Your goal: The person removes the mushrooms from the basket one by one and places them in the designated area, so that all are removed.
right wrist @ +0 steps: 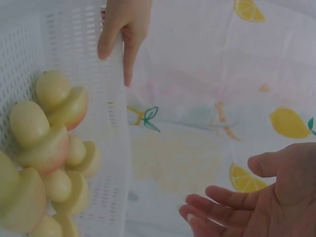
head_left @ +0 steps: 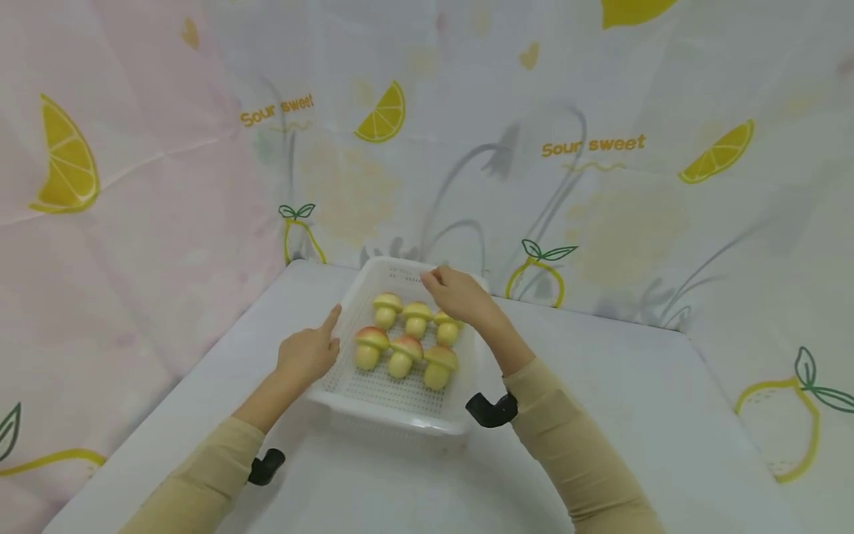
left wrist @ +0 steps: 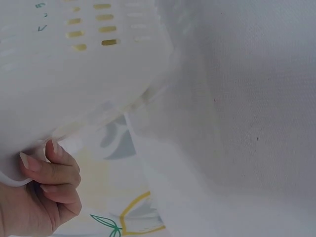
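Observation:
A white perforated basket [head_left: 394, 415] holds several pale yellow mushroom-shaped pieces [head_left: 405, 356], some with reddish caps. The left hand [head_left: 307, 354] grips the basket's left rim; in the left wrist view, that hand's curled fingers [left wrist: 54, 182] hold the rim of the basket [left wrist: 98, 74], whose slotted outside hangs above the table. Over the far right part of the basket in the head view is the right hand [head_left: 460, 295]. The right wrist view shows the right hand [right wrist: 256, 202] with loosely bent fingers and nothing in them, apart from the mushroom pieces [right wrist: 44, 148].
The white tabletop [head_left: 587, 386] extends on both sides of the basket. Behind and beside it hangs cloth [head_left: 434, 178] printed with lemons and lettering. Black curved pieces [head_left: 491, 409] are at both wrists.

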The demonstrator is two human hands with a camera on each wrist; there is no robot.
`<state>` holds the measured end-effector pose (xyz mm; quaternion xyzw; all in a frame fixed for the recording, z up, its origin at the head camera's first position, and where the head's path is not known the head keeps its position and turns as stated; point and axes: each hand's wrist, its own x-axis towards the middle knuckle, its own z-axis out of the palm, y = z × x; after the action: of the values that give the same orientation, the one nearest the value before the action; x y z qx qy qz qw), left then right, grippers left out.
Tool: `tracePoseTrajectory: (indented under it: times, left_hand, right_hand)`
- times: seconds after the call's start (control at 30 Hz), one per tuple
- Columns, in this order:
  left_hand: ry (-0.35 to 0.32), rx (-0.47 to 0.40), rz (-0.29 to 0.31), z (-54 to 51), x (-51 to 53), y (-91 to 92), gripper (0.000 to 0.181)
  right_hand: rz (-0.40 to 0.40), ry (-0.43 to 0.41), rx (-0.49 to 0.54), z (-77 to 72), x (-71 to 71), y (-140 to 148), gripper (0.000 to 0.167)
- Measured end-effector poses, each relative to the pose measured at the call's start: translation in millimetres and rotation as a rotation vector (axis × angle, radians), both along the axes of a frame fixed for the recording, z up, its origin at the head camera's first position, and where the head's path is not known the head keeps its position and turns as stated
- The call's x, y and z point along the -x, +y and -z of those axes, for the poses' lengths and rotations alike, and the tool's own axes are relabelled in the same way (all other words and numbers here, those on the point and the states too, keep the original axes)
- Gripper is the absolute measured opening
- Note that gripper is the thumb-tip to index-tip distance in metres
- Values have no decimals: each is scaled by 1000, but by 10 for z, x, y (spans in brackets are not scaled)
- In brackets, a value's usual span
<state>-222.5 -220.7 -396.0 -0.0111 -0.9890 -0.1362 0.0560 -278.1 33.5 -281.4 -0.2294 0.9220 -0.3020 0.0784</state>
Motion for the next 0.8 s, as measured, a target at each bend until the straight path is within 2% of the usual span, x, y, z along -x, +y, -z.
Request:
tracePoseTrajectory:
  times: [0.23,0.4,0.7,0.8]
  left_hand:
    - [3,-6,-1,0,-5,-1,58]
    - [-1,-12,-12,11,14,-18,59]
    - [2,-17,2,38,21,-26,60]
    - [-4,-24,-2,34,11,-20,60]
  right_hand:
    - [80,-27,21,52,84,-127,46]
    - [130,-75,13,127,158,-213,51]
    - [237,-172,-150,335,315,-312,48]
    - [250,-250,-199,421,373,-320,41]
